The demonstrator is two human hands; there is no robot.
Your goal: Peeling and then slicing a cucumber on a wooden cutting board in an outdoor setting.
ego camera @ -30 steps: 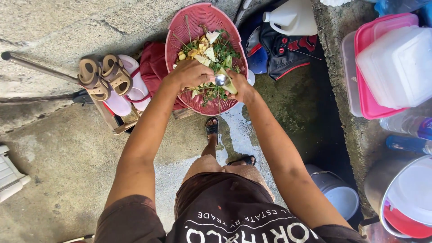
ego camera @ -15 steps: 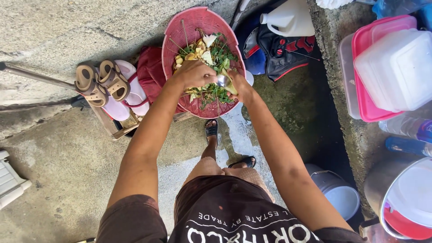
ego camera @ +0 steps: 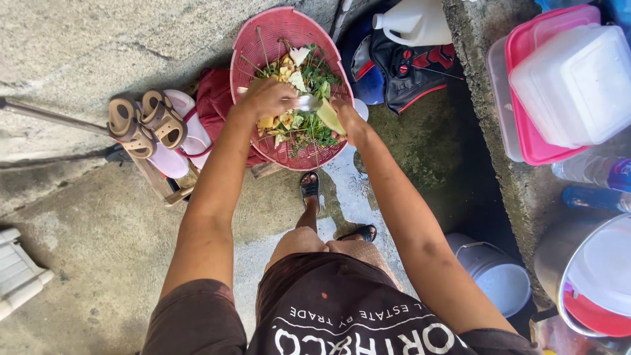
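**A:** While the person leans over the concrete floor (ego camera: 79, 217), what takes up most of the scene?

**B:** Largest is the floor itself, dry and pale on the left, wet and dark near the sandalled feet (ego camera: 310, 187). On the right a concrete ledge (ego camera: 490, 125) carries a stack of pink and clear plastic tubs (ego camera: 559, 85), with a metal pot (ego camera: 591, 276) lower down and a grey bucket (ego camera: 493, 276) beside the person's leg.

**A:** And the work?

**B:** It sits in the round pink basket (ego camera: 263, 39), tilted against the wall at the top. Green leaves and yellow peelings (ego camera: 302, 98) are heaped in its middle and lower half; the upper part of the mesh shows bare.

**A:** How far along does it look?

**B:** Partway, I judge. A good heap of scraps is already in the basket, yet both hands are busy over it, so the scraping isn't finished.

**A:** What are the hands doing?

**B:** The left hand (ego camera: 266, 98) is curled closed over the pile, gripping what looks like the handle of a small metal utensil (ego camera: 305, 102). The right hand (ego camera: 348, 121) is closed around a pale yellow piece (ego camera: 328, 117), held above the basket's lower right edge.

**A:** Anything smaller nearby?

**B:** Brown sandals (ego camera: 141, 121) on a pink pair to the left, and a white jug (ego camera: 414, 23) with a dark bag (ego camera: 407, 66) behind the basket.
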